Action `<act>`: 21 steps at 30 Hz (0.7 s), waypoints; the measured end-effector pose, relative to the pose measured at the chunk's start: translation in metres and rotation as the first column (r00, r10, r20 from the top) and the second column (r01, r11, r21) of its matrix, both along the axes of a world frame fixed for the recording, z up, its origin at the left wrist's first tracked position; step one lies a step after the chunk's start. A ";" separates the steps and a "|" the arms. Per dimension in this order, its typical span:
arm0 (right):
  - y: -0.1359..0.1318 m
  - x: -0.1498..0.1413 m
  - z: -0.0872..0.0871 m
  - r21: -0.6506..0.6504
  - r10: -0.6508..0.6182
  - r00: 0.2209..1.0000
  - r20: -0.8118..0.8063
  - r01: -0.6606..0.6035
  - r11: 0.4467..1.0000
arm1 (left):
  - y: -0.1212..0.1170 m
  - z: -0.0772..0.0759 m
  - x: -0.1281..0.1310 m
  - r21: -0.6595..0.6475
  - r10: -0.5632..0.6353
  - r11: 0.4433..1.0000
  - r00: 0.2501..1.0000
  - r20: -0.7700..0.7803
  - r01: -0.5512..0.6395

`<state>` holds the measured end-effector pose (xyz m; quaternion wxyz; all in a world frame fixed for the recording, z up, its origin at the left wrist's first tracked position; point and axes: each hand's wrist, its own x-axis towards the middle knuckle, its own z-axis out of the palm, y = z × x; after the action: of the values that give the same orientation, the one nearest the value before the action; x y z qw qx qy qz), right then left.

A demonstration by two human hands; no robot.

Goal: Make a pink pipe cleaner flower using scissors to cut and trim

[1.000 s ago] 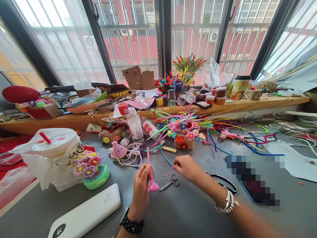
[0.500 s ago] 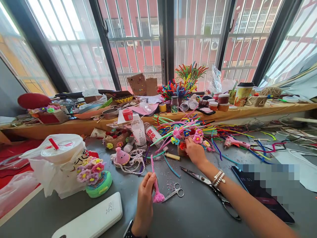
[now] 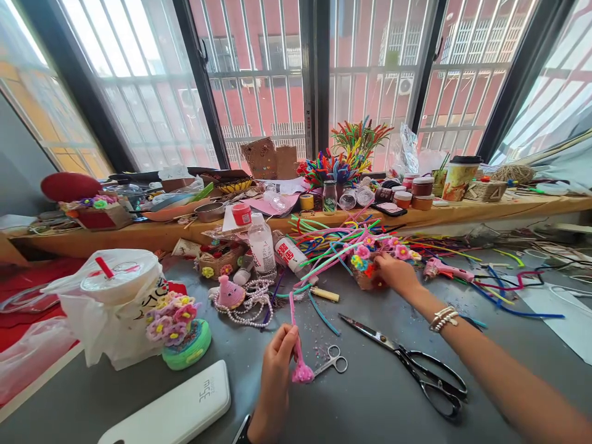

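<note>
Low at centre, my left hand (image 3: 277,367) is closed round the stem of a pink pipe-cleaner flower (image 3: 303,372), whose fluffy head hangs downward. Small scissors (image 3: 333,361) lie just right of that flower head, their tips partly behind it. Farther back, my right hand (image 3: 396,275) has its fingers closed on a small basket (image 3: 367,281) filled with pink, yellow, blue and orange pipe-cleaner flowers; some fingertips are hidden among them. Large black-handled shears (image 3: 407,357) lie open between my hands, left of my right forearm.
A white power bank (image 3: 176,401), a bagged drink cup (image 3: 120,308) and a green flower pot (image 3: 189,345) stand left. Bottles (image 3: 263,246) and pearl strings (image 3: 256,302) lie mid-table. Loose pipe cleaners (image 3: 314,237) spread behind, with a pink glue gun (image 3: 446,270) at right.
My right hand and the flower basket have moved to the right. My right forearm now covers most of the phone. The left hand still holds the pink flower, almost unmoved.
</note>
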<state>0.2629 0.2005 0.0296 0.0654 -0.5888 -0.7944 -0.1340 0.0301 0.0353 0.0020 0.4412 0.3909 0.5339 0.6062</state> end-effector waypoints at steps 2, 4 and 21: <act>0.001 0.011 0.004 -0.032 0.012 1.000 0.015 -0.012 0.999 | 0.001 -0.002 -0.001 -0.002 -0.013 1.000 1.000 0.022 0.013; -0.003 0.015 0.010 -0.073 0.032 0.999 0.029 -0.030 0.997 | 0.003 -0.006 -0.002 -0.003 -0.022 1.000 0.999 0.042 0.022; 0.030 -0.126 0.001 -0.505 0.196 0.974 0.117 -0.112 0.856 | 0.007 -0.015 -0.004 -0.018 -0.042 0.999 0.983 0.180 0.046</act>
<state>0.1364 0.2303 0.0310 -0.1429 -0.5072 -0.8493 0.0317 0.0260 0.0424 -0.0132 0.5051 0.3416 0.4898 0.6231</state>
